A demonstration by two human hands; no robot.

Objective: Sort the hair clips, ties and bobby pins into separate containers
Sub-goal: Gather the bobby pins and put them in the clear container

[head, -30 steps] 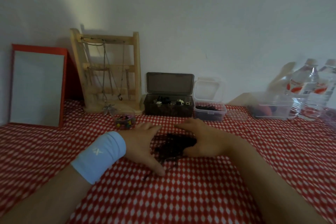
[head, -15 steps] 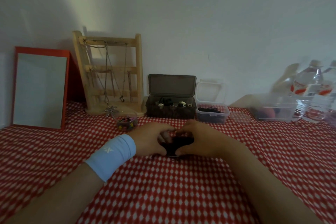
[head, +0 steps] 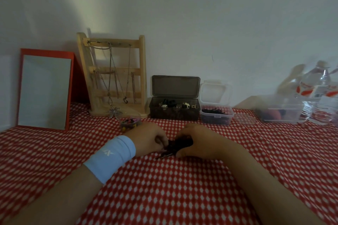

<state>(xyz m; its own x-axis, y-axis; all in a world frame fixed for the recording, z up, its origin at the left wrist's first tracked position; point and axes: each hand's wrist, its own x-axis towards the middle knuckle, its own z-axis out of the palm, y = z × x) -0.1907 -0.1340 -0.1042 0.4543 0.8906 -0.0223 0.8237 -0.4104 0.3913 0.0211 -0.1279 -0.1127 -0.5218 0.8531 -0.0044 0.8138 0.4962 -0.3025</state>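
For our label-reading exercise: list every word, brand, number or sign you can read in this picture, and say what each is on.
"X": a white mark roughly of this shape on the wristband; too blurred to be sure.
Bottle labels: red and white print, too blurred to read.
No other text can be read.
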